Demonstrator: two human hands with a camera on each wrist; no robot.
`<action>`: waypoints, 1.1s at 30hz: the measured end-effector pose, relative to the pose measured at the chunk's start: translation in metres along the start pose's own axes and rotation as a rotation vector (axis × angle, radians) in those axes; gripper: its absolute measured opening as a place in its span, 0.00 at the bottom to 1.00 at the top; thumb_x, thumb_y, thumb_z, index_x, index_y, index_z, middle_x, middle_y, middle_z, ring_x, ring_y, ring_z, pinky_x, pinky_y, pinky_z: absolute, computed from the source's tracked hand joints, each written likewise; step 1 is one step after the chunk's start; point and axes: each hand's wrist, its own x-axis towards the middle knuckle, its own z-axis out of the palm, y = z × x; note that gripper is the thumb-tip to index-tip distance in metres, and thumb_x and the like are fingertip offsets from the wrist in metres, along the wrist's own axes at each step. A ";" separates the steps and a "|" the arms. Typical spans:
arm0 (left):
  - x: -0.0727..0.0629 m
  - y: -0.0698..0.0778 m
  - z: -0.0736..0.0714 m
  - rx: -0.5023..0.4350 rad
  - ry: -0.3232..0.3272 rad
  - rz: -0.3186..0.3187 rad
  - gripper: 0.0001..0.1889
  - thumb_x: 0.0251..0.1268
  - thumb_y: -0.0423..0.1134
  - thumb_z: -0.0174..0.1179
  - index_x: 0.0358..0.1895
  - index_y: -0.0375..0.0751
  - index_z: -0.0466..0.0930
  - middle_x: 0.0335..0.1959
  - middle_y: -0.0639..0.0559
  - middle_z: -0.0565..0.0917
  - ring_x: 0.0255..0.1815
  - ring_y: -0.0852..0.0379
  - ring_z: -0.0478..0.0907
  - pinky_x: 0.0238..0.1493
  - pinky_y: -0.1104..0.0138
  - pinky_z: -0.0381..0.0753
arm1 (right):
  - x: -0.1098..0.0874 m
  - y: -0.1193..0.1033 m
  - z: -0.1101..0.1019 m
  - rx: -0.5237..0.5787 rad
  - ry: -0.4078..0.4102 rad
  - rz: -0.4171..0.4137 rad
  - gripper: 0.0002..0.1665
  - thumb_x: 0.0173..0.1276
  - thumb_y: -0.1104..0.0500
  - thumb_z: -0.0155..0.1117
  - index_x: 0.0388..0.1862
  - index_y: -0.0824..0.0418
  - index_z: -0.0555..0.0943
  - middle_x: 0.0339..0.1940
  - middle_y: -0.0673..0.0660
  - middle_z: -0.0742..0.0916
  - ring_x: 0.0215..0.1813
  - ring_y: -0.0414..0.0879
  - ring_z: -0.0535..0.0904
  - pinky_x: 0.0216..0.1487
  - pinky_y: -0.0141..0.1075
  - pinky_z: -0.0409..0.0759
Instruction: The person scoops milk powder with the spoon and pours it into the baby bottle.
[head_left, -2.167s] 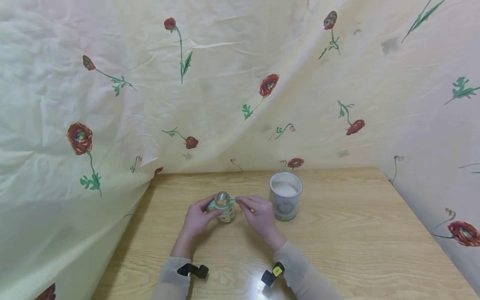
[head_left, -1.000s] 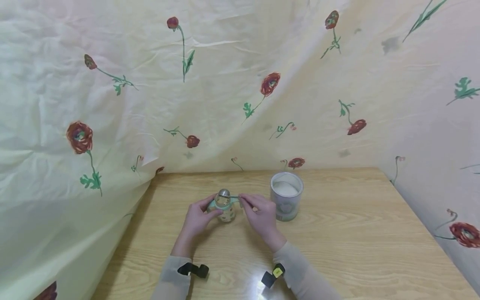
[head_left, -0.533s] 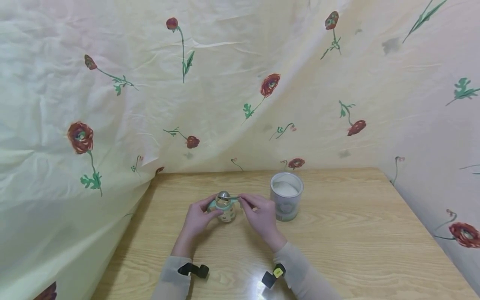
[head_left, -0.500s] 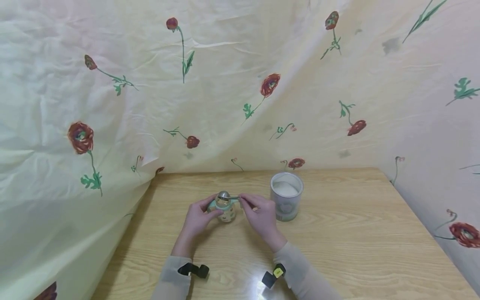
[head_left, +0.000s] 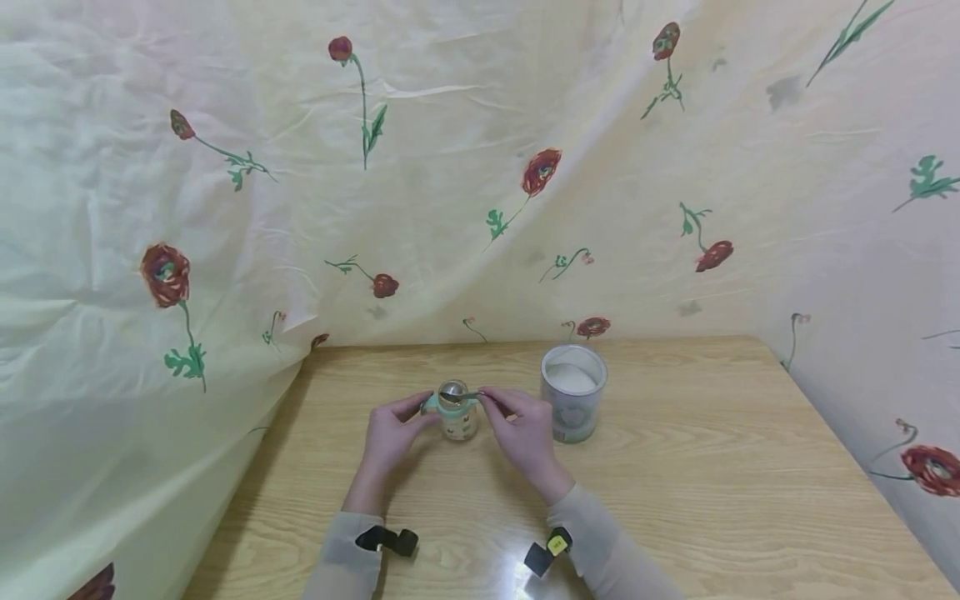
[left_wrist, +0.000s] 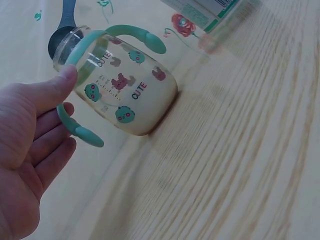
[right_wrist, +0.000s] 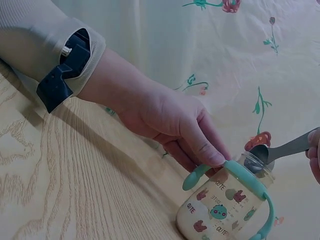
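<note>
A clear baby bottle (head_left: 459, 423) with a mint-green two-handled ring (left_wrist: 90, 42) and printed cartoon figures stands on the table, uncapped. Whitish contents show through its wall in the left wrist view. My left hand (head_left: 392, 429) grips the ring at its left side, thumb (left_wrist: 65, 80) in front and fingers behind. A grey measuring spoon (right_wrist: 290, 147) is pinched by its handle in my right hand (head_left: 519, 425), which shows only partly at the edge of the right wrist view (right_wrist: 314, 155). The spoon's round bowl lies at the bottle's open mouth; its inside is not visible.
An open can (head_left: 573, 412) of white powder stands just right of my right hand. The wooden table (head_left: 712, 467) carries everything and meets a flowered cloth (head_left: 450, 208) at the back and sides. Each wrist wears a black camera strap (head_left: 386, 540).
Over the last half second the bottle has shifted slightly right within my left hand's hold. The spoon, lifted higher a second ago, now sits lower across the bottle's mouth. The can has not moved.
</note>
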 end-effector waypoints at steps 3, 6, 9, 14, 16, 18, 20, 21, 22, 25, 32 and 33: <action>0.001 -0.002 0.001 0.001 -0.012 0.017 0.26 0.62 0.41 0.80 0.63 0.41 0.87 0.62 0.45 0.87 0.67 0.42 0.82 0.73 0.49 0.76 | 0.000 0.000 0.000 0.005 0.000 -0.002 0.09 0.65 0.76 0.75 0.42 0.68 0.92 0.38 0.58 0.94 0.28 0.45 0.89 0.31 0.28 0.88; 0.002 -0.004 0.003 0.003 -0.025 0.049 0.28 0.63 0.40 0.79 0.66 0.40 0.85 0.65 0.45 0.86 0.69 0.42 0.80 0.75 0.47 0.74 | 0.001 0.000 0.000 0.007 0.000 -0.006 0.09 0.65 0.76 0.75 0.42 0.68 0.92 0.38 0.58 0.94 0.28 0.45 0.89 0.31 0.28 0.88; 0.003 -0.005 0.005 0.005 -0.041 0.072 0.28 0.64 0.40 0.78 0.67 0.41 0.85 0.66 0.46 0.85 0.71 0.42 0.79 0.77 0.45 0.71 | 0.001 0.000 -0.001 0.005 -0.002 -0.007 0.09 0.65 0.76 0.76 0.42 0.68 0.92 0.37 0.58 0.94 0.28 0.45 0.89 0.31 0.28 0.88; 0.003 -0.003 0.007 -0.007 -0.053 0.087 0.25 0.64 0.38 0.78 0.64 0.39 0.86 0.63 0.45 0.87 0.69 0.42 0.81 0.76 0.44 0.71 | 0.001 -0.001 -0.001 0.001 -0.006 -0.004 0.09 0.65 0.76 0.76 0.42 0.68 0.92 0.37 0.59 0.94 0.28 0.46 0.89 0.31 0.27 0.88; 0.002 -0.002 0.007 -0.011 -0.052 0.086 0.24 0.64 0.38 0.78 0.63 0.40 0.87 0.62 0.45 0.87 0.68 0.42 0.81 0.76 0.43 0.72 | 0.001 0.000 -0.001 -0.002 -0.007 -0.003 0.09 0.64 0.76 0.76 0.42 0.68 0.92 0.37 0.59 0.94 0.28 0.46 0.89 0.31 0.27 0.88; 0.001 -0.001 0.007 -0.012 -0.053 0.085 0.24 0.64 0.38 0.78 0.63 0.40 0.87 0.62 0.45 0.88 0.68 0.42 0.82 0.76 0.43 0.72 | 0.000 0.000 -0.001 0.000 -0.005 -0.002 0.09 0.64 0.76 0.76 0.42 0.68 0.92 0.37 0.59 0.94 0.28 0.46 0.90 0.32 0.27 0.88; 0.001 -0.001 0.007 -0.013 -0.052 0.084 0.24 0.64 0.39 0.78 0.62 0.40 0.87 0.61 0.45 0.88 0.68 0.43 0.82 0.76 0.43 0.72 | 0.000 0.000 -0.001 0.004 -0.005 -0.006 0.09 0.64 0.76 0.76 0.42 0.68 0.92 0.37 0.59 0.94 0.28 0.46 0.90 0.32 0.27 0.88; 0.001 -0.001 0.007 -0.014 -0.052 0.083 0.24 0.64 0.39 0.78 0.62 0.40 0.87 0.61 0.45 0.88 0.68 0.43 0.82 0.76 0.43 0.72 | 0.000 0.000 -0.001 0.008 -0.005 -0.003 0.09 0.64 0.76 0.76 0.42 0.68 0.92 0.37 0.60 0.94 0.28 0.46 0.90 0.32 0.27 0.88; 0.001 -0.001 0.007 -0.014 -0.053 0.083 0.24 0.64 0.38 0.78 0.63 0.40 0.87 0.62 0.45 0.88 0.68 0.42 0.81 0.76 0.43 0.72 | 0.000 0.000 -0.001 0.013 -0.006 0.001 0.08 0.65 0.75 0.76 0.41 0.68 0.92 0.38 0.59 0.94 0.29 0.46 0.90 0.32 0.27 0.88; 0.000 -0.001 0.006 -0.004 -0.051 0.075 0.24 0.65 0.39 0.78 0.64 0.41 0.86 0.63 0.45 0.87 0.69 0.42 0.81 0.77 0.43 0.71 | 0.001 -0.002 -0.002 0.021 0.000 0.027 0.07 0.66 0.74 0.76 0.41 0.68 0.92 0.37 0.60 0.94 0.29 0.48 0.90 0.33 0.26 0.88; -0.002 0.005 0.005 0.023 -0.011 0.051 0.27 0.67 0.44 0.77 0.68 0.44 0.84 0.69 0.47 0.83 0.73 0.40 0.76 0.78 0.43 0.69 | 0.003 -0.005 -0.001 0.075 0.104 0.202 0.08 0.62 0.78 0.76 0.39 0.71 0.91 0.36 0.64 0.93 0.28 0.48 0.89 0.32 0.22 0.85; -0.002 0.006 0.005 0.024 -0.002 0.052 0.28 0.68 0.45 0.76 0.69 0.45 0.84 0.70 0.48 0.82 0.74 0.40 0.76 0.77 0.44 0.70 | 0.004 -0.006 -0.002 0.095 0.123 0.239 0.08 0.62 0.79 0.76 0.38 0.72 0.91 0.35 0.65 0.93 0.27 0.46 0.88 0.31 0.22 0.85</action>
